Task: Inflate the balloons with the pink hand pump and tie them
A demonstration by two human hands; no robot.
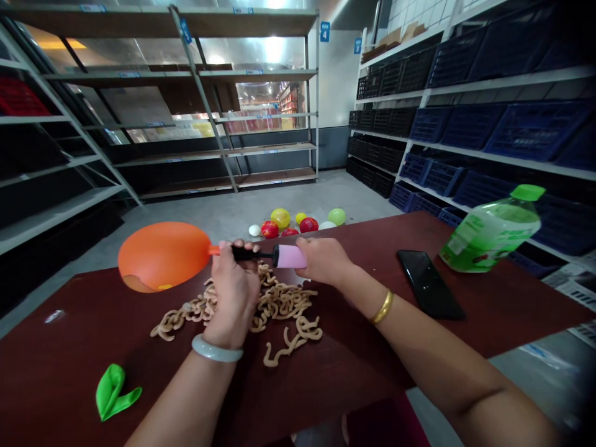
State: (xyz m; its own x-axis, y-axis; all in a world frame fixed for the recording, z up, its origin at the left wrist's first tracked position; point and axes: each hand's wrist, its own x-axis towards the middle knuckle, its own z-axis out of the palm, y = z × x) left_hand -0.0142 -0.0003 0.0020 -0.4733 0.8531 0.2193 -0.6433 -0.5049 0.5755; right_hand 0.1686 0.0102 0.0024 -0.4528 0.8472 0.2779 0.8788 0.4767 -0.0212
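Both hands [323, 259] hold a pump [287, 256], seemingly joined to an orange balloon [164, 253].

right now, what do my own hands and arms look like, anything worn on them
Both hands are ungloved. The left hand has a smooth, rounded, pale whitish bangle at its wrist; the right hand has a shiny gold bracelet, wide and flat. No sleeves show in view.
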